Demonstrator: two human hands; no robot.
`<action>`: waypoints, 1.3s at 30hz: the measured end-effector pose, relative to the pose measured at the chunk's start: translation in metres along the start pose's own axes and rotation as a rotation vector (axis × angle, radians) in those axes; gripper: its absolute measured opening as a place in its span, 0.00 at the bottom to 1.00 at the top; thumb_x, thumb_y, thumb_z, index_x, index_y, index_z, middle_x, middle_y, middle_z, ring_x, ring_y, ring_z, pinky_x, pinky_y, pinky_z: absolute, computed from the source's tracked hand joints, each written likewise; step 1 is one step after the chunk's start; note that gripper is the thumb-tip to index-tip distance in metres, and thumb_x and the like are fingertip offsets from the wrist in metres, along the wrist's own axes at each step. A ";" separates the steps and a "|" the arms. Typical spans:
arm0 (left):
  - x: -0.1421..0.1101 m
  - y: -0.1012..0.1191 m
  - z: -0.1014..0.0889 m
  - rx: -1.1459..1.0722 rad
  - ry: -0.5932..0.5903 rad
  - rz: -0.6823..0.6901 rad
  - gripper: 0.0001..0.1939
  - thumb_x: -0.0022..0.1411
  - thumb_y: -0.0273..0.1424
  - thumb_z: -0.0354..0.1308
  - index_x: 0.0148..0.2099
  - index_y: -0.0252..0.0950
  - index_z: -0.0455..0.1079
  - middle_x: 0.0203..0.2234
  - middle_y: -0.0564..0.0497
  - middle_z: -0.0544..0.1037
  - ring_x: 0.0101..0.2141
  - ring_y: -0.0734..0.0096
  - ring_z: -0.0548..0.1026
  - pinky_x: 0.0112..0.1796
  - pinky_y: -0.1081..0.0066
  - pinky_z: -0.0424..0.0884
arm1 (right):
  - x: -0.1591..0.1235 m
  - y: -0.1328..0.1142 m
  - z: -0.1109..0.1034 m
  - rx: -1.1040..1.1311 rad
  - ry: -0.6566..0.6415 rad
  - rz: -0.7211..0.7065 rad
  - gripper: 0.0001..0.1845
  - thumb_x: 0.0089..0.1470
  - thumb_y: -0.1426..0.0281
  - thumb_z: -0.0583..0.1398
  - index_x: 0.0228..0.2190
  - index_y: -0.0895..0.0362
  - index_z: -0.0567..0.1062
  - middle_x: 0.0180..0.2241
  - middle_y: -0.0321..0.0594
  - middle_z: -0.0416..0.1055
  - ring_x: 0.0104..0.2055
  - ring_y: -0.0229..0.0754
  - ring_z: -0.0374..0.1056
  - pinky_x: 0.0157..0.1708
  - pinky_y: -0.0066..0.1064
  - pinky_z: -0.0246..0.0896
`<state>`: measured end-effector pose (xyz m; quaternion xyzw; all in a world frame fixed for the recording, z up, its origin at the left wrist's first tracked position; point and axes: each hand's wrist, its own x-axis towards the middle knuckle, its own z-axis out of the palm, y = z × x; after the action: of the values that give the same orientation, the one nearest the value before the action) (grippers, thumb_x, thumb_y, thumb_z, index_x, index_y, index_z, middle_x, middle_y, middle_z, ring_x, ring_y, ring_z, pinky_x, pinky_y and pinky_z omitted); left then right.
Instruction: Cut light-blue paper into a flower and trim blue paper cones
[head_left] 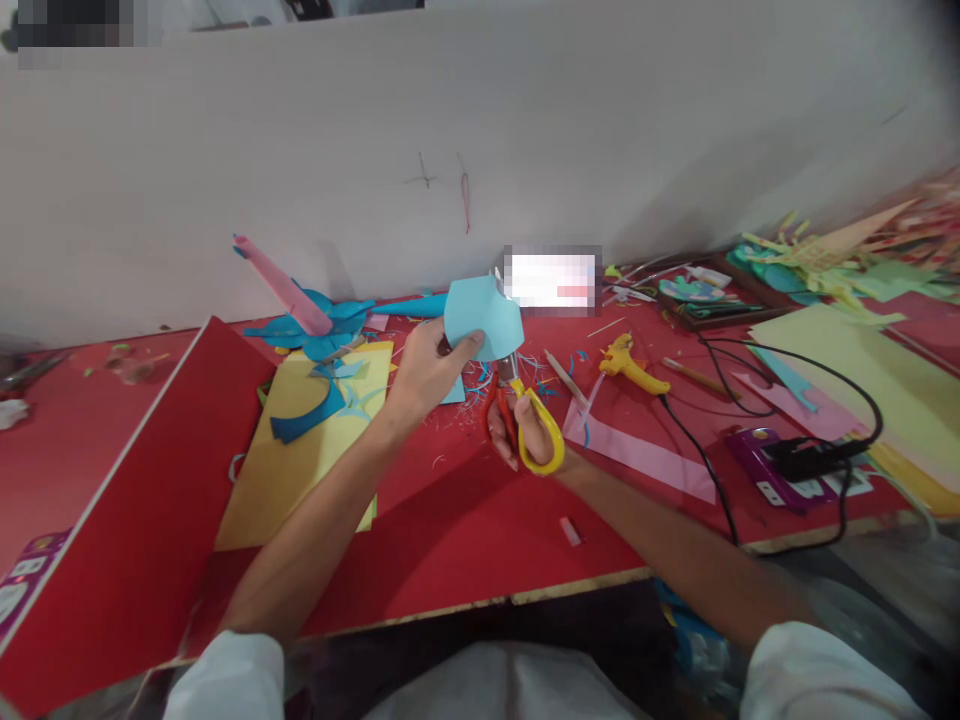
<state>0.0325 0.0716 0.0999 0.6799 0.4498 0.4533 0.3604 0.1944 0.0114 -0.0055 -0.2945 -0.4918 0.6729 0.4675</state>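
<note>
My left hand (429,365) pinches a light blue piece of paper (484,315) by its lower left, holding it up above the red table (465,540). A curved edge shows along the paper's upper right. In my right hand (531,430) is a pair of scissors (541,435) with one yellow and one red handle loop, my fingers through the loops. The blades point up and away, partly hidden behind the paper's right side. Thin paper scraps (480,385) lie under and around both hands.
Left stand a red divider (150,500), yellow sheets (259,450) with blue cut pieces, and a blue paper shape with a pink tube (281,285). Right lie a yellow glue gun (634,368), a pink strip (645,460), a purple power strip (780,470) with black cables, and paper sheets (885,390).
</note>
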 end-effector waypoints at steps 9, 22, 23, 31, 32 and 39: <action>-0.001 0.002 -0.001 -0.004 0.043 0.026 0.20 0.64 0.44 0.63 0.28 0.39 0.61 0.22 0.54 0.63 0.24 0.75 0.61 0.22 0.71 0.60 | -0.002 -0.004 0.001 -0.038 0.006 0.000 0.40 0.54 0.27 0.55 0.24 0.52 0.66 0.11 0.32 0.63 0.10 0.34 0.55 0.10 0.25 0.48; -0.002 0.002 0.001 -0.046 0.066 0.023 0.21 0.64 0.44 0.63 0.27 0.39 0.59 0.24 0.54 0.60 0.25 0.74 0.57 0.24 0.70 0.58 | -0.001 -0.003 0.003 -0.048 0.006 -0.019 0.41 0.52 0.26 0.55 0.24 0.52 0.66 0.10 0.29 0.61 0.08 0.33 0.54 0.08 0.23 0.50; -0.002 0.002 0.002 -0.051 0.067 0.020 0.21 0.64 0.44 0.63 0.27 0.39 0.59 0.24 0.54 0.59 0.25 0.74 0.57 0.24 0.70 0.59 | -0.001 -0.003 0.003 -0.051 0.008 -0.020 0.41 0.52 0.26 0.55 0.24 0.52 0.66 0.10 0.29 0.62 0.08 0.33 0.54 0.08 0.23 0.50; -0.004 0.000 0.008 -0.068 0.049 -0.022 0.19 0.65 0.43 0.62 0.28 0.39 0.61 0.22 0.53 0.65 0.24 0.74 0.64 0.24 0.70 0.64 | 0.000 -0.003 0.004 -0.069 0.047 0.010 0.41 0.50 0.26 0.57 0.22 0.52 0.65 0.09 0.29 0.61 0.07 0.33 0.54 0.06 0.24 0.51; -0.004 0.000 0.008 -0.069 0.049 -0.021 0.19 0.65 0.43 0.62 0.28 0.39 0.61 0.22 0.53 0.65 0.24 0.74 0.64 0.24 0.70 0.64 | 0.000 -0.004 0.004 -0.068 0.050 0.004 0.41 0.49 0.26 0.57 0.22 0.52 0.65 0.09 0.29 0.61 0.07 0.33 0.54 0.06 0.24 0.51; 0.001 0.000 0.000 -0.136 0.060 0.074 0.15 0.64 0.44 0.65 0.40 0.38 0.71 0.30 0.51 0.73 0.30 0.71 0.69 0.30 0.70 0.69 | 0.004 0.000 0.003 -0.029 0.061 -0.022 0.44 0.47 0.23 0.54 0.23 0.53 0.67 0.09 0.27 0.58 0.07 0.32 0.51 0.06 0.24 0.49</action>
<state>0.0323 0.0722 0.1004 0.6561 0.4035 0.5159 0.3750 0.1906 0.0138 -0.0043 -0.3159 -0.4903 0.6513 0.4854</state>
